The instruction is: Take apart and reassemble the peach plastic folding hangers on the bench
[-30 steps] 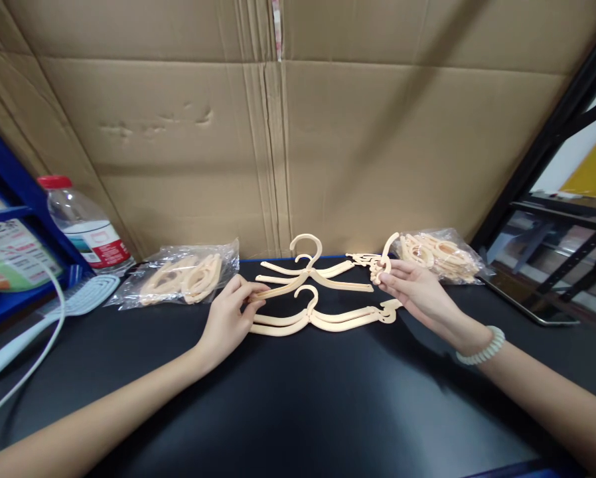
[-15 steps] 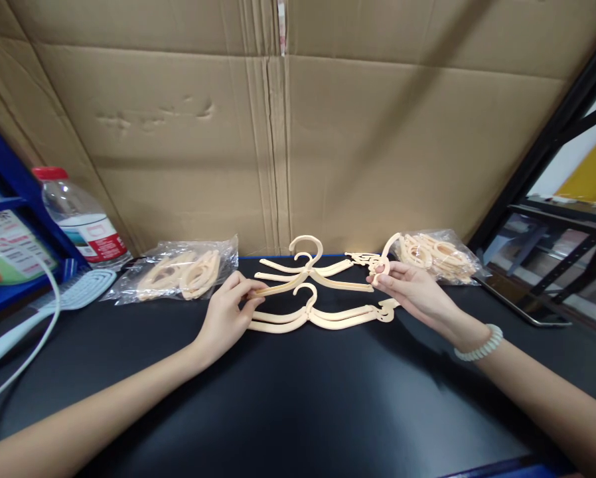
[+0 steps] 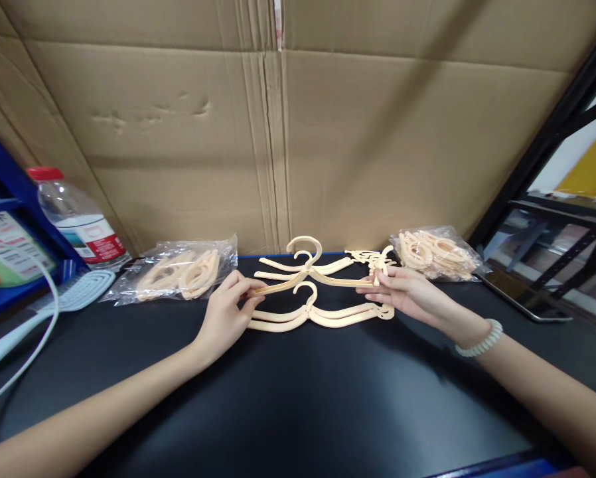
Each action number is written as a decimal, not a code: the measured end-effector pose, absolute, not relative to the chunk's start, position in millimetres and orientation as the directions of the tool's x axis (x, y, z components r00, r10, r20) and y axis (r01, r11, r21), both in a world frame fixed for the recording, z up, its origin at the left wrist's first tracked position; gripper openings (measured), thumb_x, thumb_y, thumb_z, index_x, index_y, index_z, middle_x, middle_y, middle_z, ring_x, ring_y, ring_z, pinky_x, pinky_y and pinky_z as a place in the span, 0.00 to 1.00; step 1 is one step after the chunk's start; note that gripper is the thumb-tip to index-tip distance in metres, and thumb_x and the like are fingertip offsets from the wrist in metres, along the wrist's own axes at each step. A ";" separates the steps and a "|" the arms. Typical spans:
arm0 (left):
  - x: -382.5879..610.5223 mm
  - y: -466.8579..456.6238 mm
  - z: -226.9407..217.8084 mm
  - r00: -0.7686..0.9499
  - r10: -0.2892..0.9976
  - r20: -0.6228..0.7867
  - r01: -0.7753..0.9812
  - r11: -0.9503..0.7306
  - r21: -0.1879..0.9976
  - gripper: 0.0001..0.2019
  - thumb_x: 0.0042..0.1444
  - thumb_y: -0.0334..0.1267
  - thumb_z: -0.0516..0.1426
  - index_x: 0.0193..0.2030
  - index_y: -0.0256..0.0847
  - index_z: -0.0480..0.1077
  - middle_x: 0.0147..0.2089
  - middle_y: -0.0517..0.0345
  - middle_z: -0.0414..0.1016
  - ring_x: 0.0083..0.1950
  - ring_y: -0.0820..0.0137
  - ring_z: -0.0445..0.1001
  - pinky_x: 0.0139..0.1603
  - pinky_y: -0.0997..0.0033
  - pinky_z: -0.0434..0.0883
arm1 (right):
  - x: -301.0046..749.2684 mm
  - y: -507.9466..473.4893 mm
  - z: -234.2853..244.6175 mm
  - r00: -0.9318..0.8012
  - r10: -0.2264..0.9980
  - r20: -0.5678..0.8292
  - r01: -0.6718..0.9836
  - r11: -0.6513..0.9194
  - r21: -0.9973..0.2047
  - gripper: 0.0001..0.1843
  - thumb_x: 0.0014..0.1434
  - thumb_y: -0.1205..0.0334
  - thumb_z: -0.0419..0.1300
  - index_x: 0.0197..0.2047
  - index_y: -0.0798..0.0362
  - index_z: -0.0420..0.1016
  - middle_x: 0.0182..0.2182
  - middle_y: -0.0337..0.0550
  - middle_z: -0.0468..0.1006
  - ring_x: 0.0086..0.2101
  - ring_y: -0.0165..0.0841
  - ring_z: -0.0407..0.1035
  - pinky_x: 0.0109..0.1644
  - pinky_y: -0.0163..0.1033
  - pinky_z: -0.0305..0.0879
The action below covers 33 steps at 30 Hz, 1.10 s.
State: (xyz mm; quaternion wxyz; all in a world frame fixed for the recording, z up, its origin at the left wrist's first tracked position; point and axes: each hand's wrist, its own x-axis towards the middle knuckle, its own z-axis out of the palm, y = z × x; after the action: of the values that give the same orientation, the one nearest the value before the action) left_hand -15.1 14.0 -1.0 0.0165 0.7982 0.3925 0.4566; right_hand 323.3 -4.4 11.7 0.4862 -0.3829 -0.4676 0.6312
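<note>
My left hand (image 3: pixel 227 317) pinches the left end of a cream plastic clothes hanger (image 3: pixel 338 281), whose hook points away from me. At that hanger's right end, my right hand (image 3: pixel 411 292) is closed on a small curved cream plastic piece (image 3: pixel 384 257); fingers partly cover where the piece and hanger arm meet. Nearer to me lies another cream hanger (image 3: pixel 345 320) with its arms spread and a flat fitting (image 3: pixel 387 312) at its right end. Behind the held hanger are more cream hanger arms (image 3: pixel 279 267), partly overlapped. A pile of small cream pieces (image 3: pixel 360 254) lies behind my right hand.
Clear bags of cream hanger parts lie at the left (image 3: pixel 178 272) and right (image 3: pixel 440 254). A bottle (image 3: pixel 86 222), a pale blue hairbrush (image 3: pixel 81 290) and a white cable (image 3: pixel 54 312) are far left. Cardboard (image 3: pixel 188 133) walls off the back; a black rack (image 3: pixel 551 206) stands right.
My right hand has brought the curved piece slightly left and down to the held hanger's right end, its fingers now reaching under the arm. My left hand keeps its pinch.
</note>
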 end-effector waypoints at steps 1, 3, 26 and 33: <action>-15.1 14.1 -1.0 0.277 0.638 0.719 0.608 -0.695 0.383 0.06 0.56 0.29 0.55 0.37 0.41 0.72 0.30 0.62 0.63 0.30 0.73 0.66 0.30 0.74 0.66 | 323.5 -4.5 11.5 -0.243 0.969 -0.047 -0.272 -0.115 -0.955 0.13 0.51 0.58 0.70 0.32 0.55 0.71 0.38 0.46 0.78 0.44 0.41 0.75 0.51 0.42 0.71; -15.1 14.1 -1.0 0.280 0.637 0.718 0.605 -0.698 0.383 0.06 0.56 0.29 0.56 0.38 0.41 0.73 0.30 0.62 0.63 0.30 0.73 0.66 0.30 0.74 0.66 | 324.0 -4.4 11.2 -0.249 0.966 -0.073 -0.284 -0.145 -0.948 0.13 0.52 0.59 0.69 0.30 0.55 0.69 0.35 0.45 0.78 0.43 0.41 0.76 0.47 0.40 0.72; -15.3 14.3 -4.1 0.307 0.650 0.695 0.584 -0.705 0.401 0.05 0.58 0.34 0.57 0.39 0.40 0.74 0.32 0.61 0.64 0.32 0.73 0.68 0.32 0.73 0.70 | 313.7 -9.2 7.8 -0.099 0.995 0.032 -0.219 0.009 -0.976 0.18 0.47 0.55 0.72 0.29 0.54 0.68 0.26 0.38 0.75 0.28 0.29 0.74 0.35 0.34 0.74; -14.0 13.8 -2.6 0.327 0.611 0.721 0.589 -0.728 0.350 0.04 0.59 0.32 0.57 0.39 0.40 0.73 0.32 0.61 0.65 0.31 0.74 0.68 0.31 0.75 0.69 | 310.2 -11.5 8.2 -0.020 0.998 0.066 -0.162 0.062 -0.985 0.18 0.44 0.56 0.73 0.29 0.53 0.67 0.25 0.38 0.75 0.27 0.30 0.74 0.35 0.37 0.74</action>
State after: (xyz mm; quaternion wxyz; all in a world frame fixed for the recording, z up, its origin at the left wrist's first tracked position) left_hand -14.0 13.8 -2.6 0.0119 0.8144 0.3684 0.4482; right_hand 310.2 -11.5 8.2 0.5486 -0.4351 -0.4798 0.5287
